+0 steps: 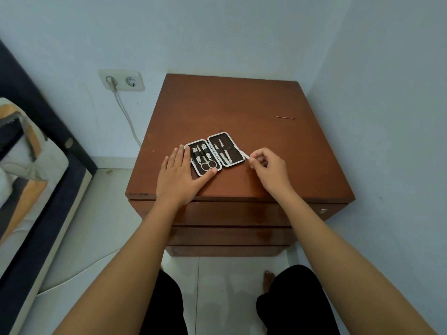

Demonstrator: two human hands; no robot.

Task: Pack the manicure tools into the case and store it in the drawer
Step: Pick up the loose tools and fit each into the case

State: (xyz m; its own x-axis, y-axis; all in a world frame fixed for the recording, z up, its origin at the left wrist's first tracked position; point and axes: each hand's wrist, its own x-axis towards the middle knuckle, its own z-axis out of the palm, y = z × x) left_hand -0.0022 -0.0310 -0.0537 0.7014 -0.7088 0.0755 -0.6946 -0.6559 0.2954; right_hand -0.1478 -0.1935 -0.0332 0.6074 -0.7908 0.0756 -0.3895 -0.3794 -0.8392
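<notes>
An open manicure case [235,155] with a dark lining and white rim lies flat on the brown wooden nightstand [242,110]. Its left half holds clippers and small scissors [208,165] under elastic loops; its right half holds slim metal tools. My left hand [181,174] rests flat on the wood against the case's left edge, thumb touching its front corner. My right hand [267,168] is just right of the case, pinching a thin silver tool [246,155] whose tip meets the case's right rim. The drawers [229,213] below the top are closed.
A thin stick [285,117] lies on the nightstand's far right. A wall socket with a plugged white cable [121,81] is on the left wall. A bed with patterned bedding [24,151] stands at left. My knees and a foot [268,279] are over the white tiled floor.
</notes>
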